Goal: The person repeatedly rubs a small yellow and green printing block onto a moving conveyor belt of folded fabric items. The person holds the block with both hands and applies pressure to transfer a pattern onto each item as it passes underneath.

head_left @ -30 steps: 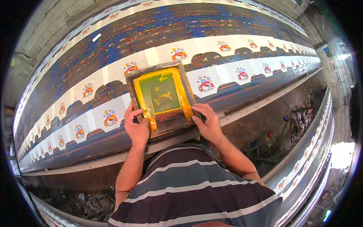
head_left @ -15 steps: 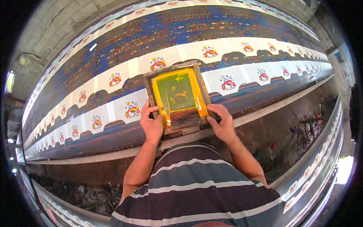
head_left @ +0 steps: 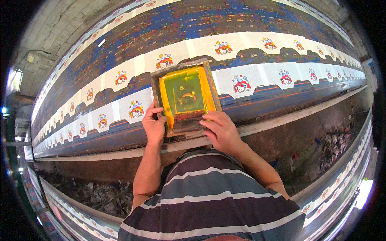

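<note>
A wooden printing screen (head_left: 155, 89) rests on the near row of cloth pieces, in front of me. Yellow tape or ink edges its greenish mesh (head_left: 188, 85), where a small rainbow and flower pattern shows. My left hand (head_left: 154, 125) is closed round the screen's near left corner, thumb toward the inside. At the near right corner, my right hand (head_left: 220, 130) has its fingers bent and apart, the tips at the inner near edge. A dark, reddish-edged strip lies along that edge; whether it is a separate tool I cannot make out.
White cloth pieces (head_left: 237, 76) with coloured cartoon prints run in long rows across the ink-spotted dark table (head_left: 161, 34). A pale ledge (head_left: 265, 127) follows the table's near side. Debris (head_left: 108, 197) lies on the floor at lower left, and another printed table (head_left: 345, 176) stands at lower right.
My right hand has let go of the screen's right side and moved left to its near inner edge. My left hand keeps its hold. The view has shifted slightly.
</note>
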Demonstrator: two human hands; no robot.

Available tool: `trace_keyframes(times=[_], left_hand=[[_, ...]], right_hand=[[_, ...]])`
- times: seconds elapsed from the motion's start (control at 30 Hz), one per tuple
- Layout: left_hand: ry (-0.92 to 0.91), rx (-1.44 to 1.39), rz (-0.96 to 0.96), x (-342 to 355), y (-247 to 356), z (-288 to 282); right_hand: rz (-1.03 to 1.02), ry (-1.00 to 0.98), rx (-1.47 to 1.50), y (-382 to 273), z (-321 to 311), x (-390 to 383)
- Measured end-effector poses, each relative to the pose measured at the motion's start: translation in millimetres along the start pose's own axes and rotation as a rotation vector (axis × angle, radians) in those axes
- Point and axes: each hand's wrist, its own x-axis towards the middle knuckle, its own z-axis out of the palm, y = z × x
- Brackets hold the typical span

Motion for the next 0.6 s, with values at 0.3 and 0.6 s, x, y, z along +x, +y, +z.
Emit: trace_keyframes(times=[0.3, 0.6], left_hand=[[-0.006, -0.128, -0.088, 1.3, -3.7, -4.1], [-0.016, -0.153, -0.072, 1.7, -7.5, -3.3]], right_hand=[[-0.089, -0.154, -0.16, -12.6, 15.5, 33.1], [0.012, -0.344, -0.181, -12.2, 4.4, 63.7]])
